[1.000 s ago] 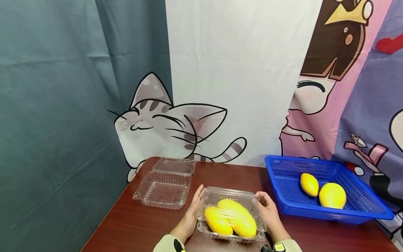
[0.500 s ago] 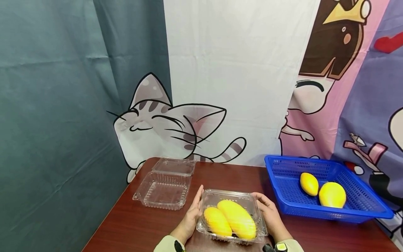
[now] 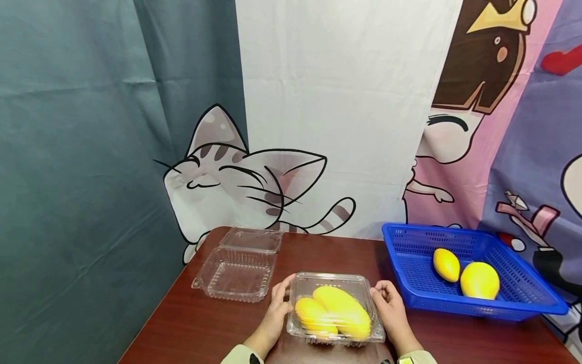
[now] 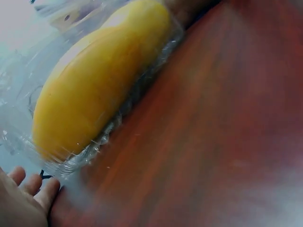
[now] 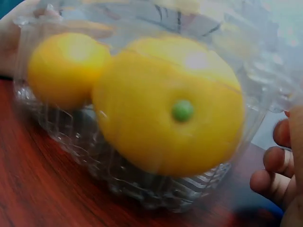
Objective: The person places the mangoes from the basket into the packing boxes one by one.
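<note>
A clear plastic clamshell box (image 3: 334, 280) with its lid down sits in front of me, two yellow mangoes (image 3: 343, 308) inside. My left hand (image 3: 274, 316) holds the box's left side, its fingers bent at the back corner. On the opposite side, my right hand (image 3: 392, 314) grips the edge with thumb and fingers. Through the wall in the right wrist view, one mango (image 5: 165, 113) shows a green stem spot; several lower fingers (image 5: 277, 163) stand a little off the box. In the left wrist view the box's ribbed base (image 4: 111, 127) runs close above the tabletop.
A second clamshell box (image 3: 238, 273) lies open at the left of the brown table (image 3: 182, 328). At the right stands a blue perforated basket (image 3: 409, 293) holding two more mangoes (image 3: 479, 280). Printed curtains (image 3: 327, 101) hang behind the table.
The box has shifted and tilted slightly between my hands. My left fingers have gone from stretched along its side to bent at the corner. The basket and the second box have stayed put.
</note>
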Demonstrator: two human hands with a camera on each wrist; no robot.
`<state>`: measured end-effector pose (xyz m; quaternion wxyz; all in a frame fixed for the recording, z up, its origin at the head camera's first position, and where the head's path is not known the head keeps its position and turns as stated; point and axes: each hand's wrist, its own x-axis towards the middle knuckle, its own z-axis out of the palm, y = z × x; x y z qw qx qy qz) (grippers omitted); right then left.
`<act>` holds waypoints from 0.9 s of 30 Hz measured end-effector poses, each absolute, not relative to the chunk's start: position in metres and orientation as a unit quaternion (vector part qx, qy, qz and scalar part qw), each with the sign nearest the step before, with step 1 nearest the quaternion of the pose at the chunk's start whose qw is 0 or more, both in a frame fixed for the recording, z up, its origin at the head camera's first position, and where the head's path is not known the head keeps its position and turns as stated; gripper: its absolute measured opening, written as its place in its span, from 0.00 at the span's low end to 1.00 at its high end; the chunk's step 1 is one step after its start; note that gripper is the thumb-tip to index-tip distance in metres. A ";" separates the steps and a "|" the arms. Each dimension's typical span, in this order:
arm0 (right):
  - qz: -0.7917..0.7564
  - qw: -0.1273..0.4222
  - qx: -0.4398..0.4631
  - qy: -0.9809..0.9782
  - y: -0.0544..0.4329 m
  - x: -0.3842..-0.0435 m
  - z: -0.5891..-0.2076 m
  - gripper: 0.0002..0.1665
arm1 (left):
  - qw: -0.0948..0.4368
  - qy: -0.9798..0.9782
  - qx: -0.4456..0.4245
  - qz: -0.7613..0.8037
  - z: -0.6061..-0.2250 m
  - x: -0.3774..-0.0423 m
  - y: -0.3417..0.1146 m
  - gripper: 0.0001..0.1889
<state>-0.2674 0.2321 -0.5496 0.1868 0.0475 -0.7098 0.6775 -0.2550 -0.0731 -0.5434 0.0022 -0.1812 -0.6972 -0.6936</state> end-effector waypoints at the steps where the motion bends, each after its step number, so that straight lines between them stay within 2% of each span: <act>1: 0.679 0.195 0.047 -0.706 0.232 -0.266 -0.549 0.04 | 0.010 -0.705 -0.181 -0.686 -0.543 -0.253 -0.073 0.40; 6: 0.716 0.165 0.086 -0.673 0.235 -0.257 -0.547 0.03 | 0.035 -0.712 -0.192 -0.675 -0.541 -0.246 -0.072 0.34; 10: 0.728 0.132 0.154 -0.655 0.240 -0.255 -0.547 0.18 | 0.038 -0.709 -0.195 -0.677 -0.542 -0.245 -0.074 0.32; 13: 0.716 0.120 0.201 -0.658 0.243 -0.255 -0.549 0.28 | 0.027 -0.710 -0.191 -0.678 -0.543 -0.245 -0.075 0.36; 17: 0.691 0.114 0.252 -0.667 0.244 -0.258 -0.552 0.35 | 0.011 -0.715 -0.181 -0.675 -0.542 -0.246 -0.076 0.42; 20: 0.679 0.098 0.275 -0.673 0.244 -0.260 -0.552 0.40 | 0.005 -0.728 -0.163 -0.666 -0.542 -0.249 -0.074 0.42; 24: 0.662 0.088 0.210 -0.714 0.237 -0.258 -0.547 0.42 | 0.006 -0.735 -0.133 -0.665 -0.542 -0.255 -0.068 0.40; 27: 0.634 0.103 0.100 -0.760 0.228 -0.258 -0.543 0.35 | 0.040 -0.736 -0.093 -0.669 -0.542 -0.259 -0.059 0.39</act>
